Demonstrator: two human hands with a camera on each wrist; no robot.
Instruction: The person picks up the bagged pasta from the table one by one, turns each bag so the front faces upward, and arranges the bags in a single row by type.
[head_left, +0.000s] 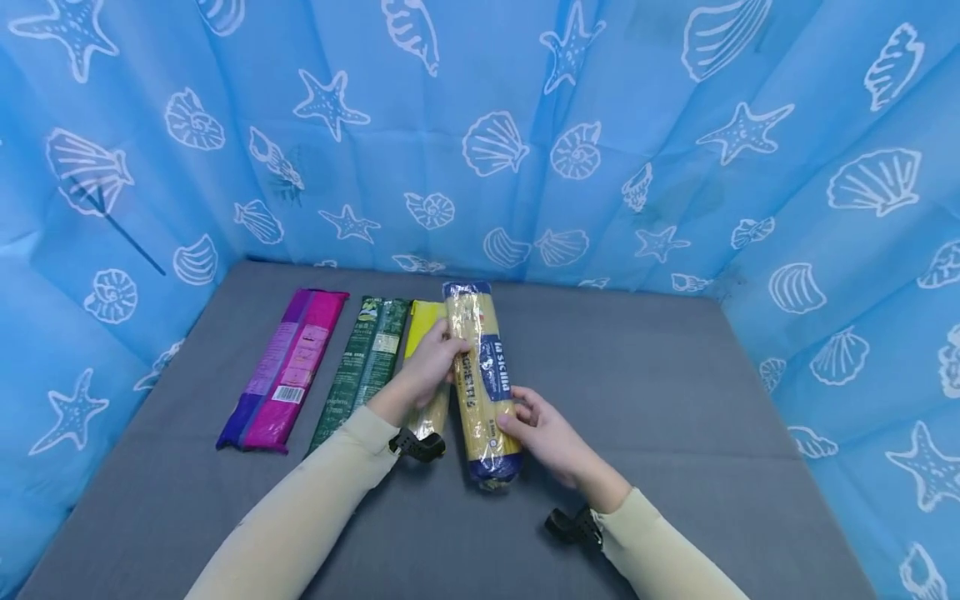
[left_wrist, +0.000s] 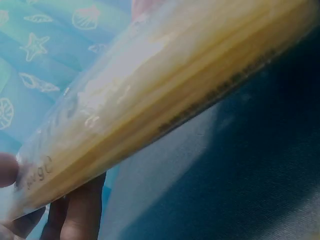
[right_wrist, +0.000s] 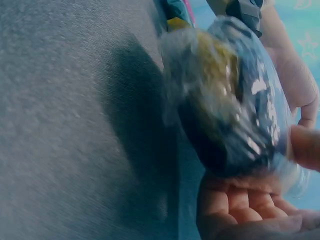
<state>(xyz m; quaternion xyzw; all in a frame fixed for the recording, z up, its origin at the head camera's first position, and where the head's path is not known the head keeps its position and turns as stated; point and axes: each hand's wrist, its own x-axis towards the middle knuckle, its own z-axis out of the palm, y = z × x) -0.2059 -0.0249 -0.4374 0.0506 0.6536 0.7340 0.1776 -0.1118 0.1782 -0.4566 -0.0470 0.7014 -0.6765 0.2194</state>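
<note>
A long clear-plastic packet of pale yellow spaghetti with a dark blue label and blue ends point(head_left: 482, 379) is held by both hands above a grey felt-like table mat point(head_left: 660, 392). The film is glossy and crinkled, gathered into a rounded dark blue bunch at the near end, and the straight strands show through it as fine parallel lines. White lettering runs lengthwise along the label.

The left hand point(head_left: 429, 364) wraps its fingers round the packet's left side about midway along, and the right hand point(head_left: 545, 433) cups the near part from the right, thumb on top and fingers curled beneath; both are clamped on the packet. Both arms wear smooth beige sleeves.

Just left of the spaghetti packet lies a flat yellow packet point(head_left: 422, 327), partly hidden under the left hand. Further left of it come a narrow dark green packet with white print point(head_left: 362, 370) and then a magenta and purple flat packet with a barcode label point(head_left: 285, 370), all lying lengthwise and roughly parallel, close together.

Right of the spaghetti packet the mat stretches bare to its right edge. A thin blue cloth printed with white shells and starfish point(head_left: 675, 150) rises as soft, creased walls behind and on both sides of the mat.
</note>
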